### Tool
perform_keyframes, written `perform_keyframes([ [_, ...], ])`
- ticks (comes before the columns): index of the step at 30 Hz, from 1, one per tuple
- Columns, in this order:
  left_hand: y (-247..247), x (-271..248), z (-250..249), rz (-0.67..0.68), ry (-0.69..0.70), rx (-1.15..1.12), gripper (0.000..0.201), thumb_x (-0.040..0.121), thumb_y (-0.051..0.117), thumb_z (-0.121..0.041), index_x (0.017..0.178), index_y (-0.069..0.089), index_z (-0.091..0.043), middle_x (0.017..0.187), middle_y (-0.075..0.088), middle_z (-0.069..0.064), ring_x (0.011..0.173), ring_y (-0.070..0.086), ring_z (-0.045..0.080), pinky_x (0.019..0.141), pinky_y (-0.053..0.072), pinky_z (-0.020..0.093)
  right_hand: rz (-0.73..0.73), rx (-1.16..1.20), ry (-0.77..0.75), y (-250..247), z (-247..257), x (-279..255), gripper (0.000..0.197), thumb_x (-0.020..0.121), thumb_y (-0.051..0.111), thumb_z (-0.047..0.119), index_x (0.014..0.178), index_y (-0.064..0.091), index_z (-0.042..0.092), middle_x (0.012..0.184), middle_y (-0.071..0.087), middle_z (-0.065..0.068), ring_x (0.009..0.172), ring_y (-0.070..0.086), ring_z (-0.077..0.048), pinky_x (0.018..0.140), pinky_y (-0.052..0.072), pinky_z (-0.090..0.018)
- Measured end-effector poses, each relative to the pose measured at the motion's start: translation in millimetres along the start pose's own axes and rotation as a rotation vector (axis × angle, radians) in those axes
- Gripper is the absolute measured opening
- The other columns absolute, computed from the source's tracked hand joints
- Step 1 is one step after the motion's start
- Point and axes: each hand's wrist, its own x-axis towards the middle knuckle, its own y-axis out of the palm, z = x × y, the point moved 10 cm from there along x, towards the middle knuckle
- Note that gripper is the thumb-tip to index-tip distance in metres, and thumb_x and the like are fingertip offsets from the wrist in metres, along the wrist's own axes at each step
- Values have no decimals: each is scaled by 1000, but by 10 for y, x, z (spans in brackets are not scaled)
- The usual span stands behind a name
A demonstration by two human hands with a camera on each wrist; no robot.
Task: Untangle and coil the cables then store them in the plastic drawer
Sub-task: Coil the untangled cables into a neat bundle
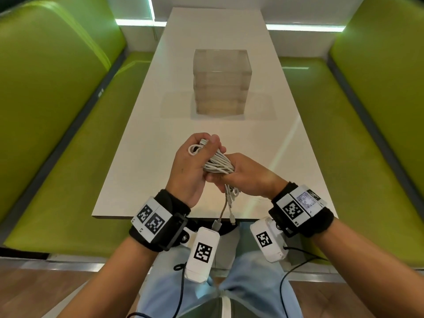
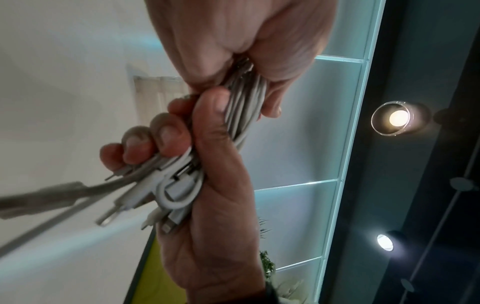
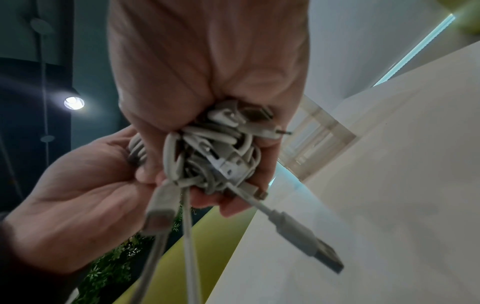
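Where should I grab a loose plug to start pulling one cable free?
Likely the USB plug dangling below the bundle. Pinch its flat body from underneath, on the near side. It hangs clear of both hands, unlike the plugs buried in the right hand.

- A long white table [image 1: 263, 143] is stretching away from the person, between two green benches [image 1: 68, 157].
- A clear plastic drawer unit [image 1: 221, 82] is standing upright on the table, near the middle of its width and towards the far half.
- Its stacked drawers are facing the person.
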Motion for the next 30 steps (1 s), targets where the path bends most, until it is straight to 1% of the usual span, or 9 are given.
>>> perform_keyframes([
  [5,-68,-45,217,90,-31,200,94,61,80,-49,138,34,-19,123,61,7,107,64,14,84,54,27,-210,120,-8,-289,-17,-69,16,87,64,19,83,64,3,65,60,-6,52,51,-12,50,42,-23],
  [7,11,-156,426,191,-154,359,78,70,71,-45,136,37,-20,117,64,4,94,66,9,75,52,15,-298,236,-61,-447,38,-106,14,89,62,16,81,64,4,66,59,-11,52,50,-13,49,41,-23],
  [10,51,-226,537,252,-224,440,40,84,57,-35,120,53,-19,93,72,7,77,68,23,73,57,31,-319,272,-111,-551,117,-139,21,90,61,14,76,60,-2,63,57,-12,53,49,-15,50,40,-23],
  [13,7,-189,463,285,-229,514,20,92,57,-21,103,60,-4,74,65,5,54,59,15,58,50,26,-306,233,-102,-576,135,-186,22,90,61,12,77,60,-6,62,58,-9,53,48,-14,49,39,-24],
  [16,11,-164,356,319,-182,577,10,91,60,-11,86,60,-2,73,64,8,50,53,12,53,44,23,-273,161,-68,-577,130,-191,20,89,62,13,74,61,-1,61,59,-3,53,50,-12,49,40,-22],
  [22,-39,-58,199,311,-111,664,12,84,67,-5,83,61,5,63,65,3,49,48,11,52,42,22,-59,-164,20,-388,60,-175,12,88,64,17,91,66,6,79,68,-5,71,60,-15,68,51,-36],
  [24,-38,-57,187,306,-116,646,22,80,70,1,99,61,6,66,64,1,51,47,8,51,42,23,17,-123,16,-301,59,-215,14,88,65,20,99,69,12,87,71,-3,76,62,-10,70,51,-30],
  [27,-30,-67,195,317,-134,606,51,73,78,-2,114,50,7,95,63,25,64,50,14,50,43,24,98,-2,42,-201,45,-280,15,88,64,18,102,68,21,87,72,10,79,64,0,70,48,-15],
  [30,-20,-49,178,312,-157,584,52,72,79,-4,110,46,9,92,60,24,68,52,19,51,42,23,154,135,44,-105,37,-319,18,89,62,10,106,64,6,91,68,-2,80,63,-11,73,51,-30],
])
